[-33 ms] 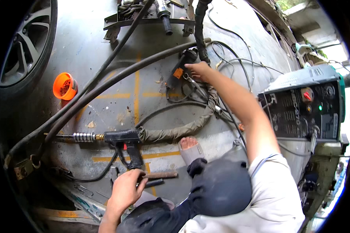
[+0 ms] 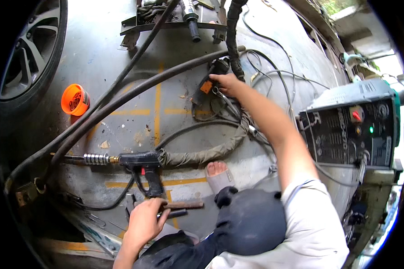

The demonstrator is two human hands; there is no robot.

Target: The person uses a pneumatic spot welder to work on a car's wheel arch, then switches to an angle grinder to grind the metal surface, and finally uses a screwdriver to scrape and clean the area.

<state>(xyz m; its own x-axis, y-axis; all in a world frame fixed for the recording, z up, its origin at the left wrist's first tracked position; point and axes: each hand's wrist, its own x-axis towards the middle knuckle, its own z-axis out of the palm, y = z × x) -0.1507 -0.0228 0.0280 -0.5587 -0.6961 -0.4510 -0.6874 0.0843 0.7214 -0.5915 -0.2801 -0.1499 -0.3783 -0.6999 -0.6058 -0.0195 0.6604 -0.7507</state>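
My right hand (image 2: 226, 83) has its fingers curled on a black tool (image 2: 199, 92) with an orange patch, lying among cables; a metal ring-ended piece (image 2: 226, 101) is just below it. My left hand (image 2: 146, 217) is low at centre, fingers closed on a wooden-handled hammer (image 2: 188, 205), its grip partly hidden by the fingers. A short black bar (image 2: 179, 212) lies beside the handle. Just above that hand, a black trigger gun (image 2: 139, 159) with a ribbed metal nose lies on the floor, joined to a wrapped hose (image 2: 197, 154).
A black-fronted machine (image 2: 345, 134) stands at right. A car wheel (image 2: 31, 49) is at upper left, beside an orange tub (image 2: 72, 101) of small parts. A metal trolley (image 2: 139, 27) stands at the top. Thick hoses (image 2: 166, 74) and cables cross the floor. My sandalled foot (image 2: 217, 172) is near centre.
My right hand and forearm have shifted slightly down and left along with a small shift of the view. My left hand stays at the hammer.
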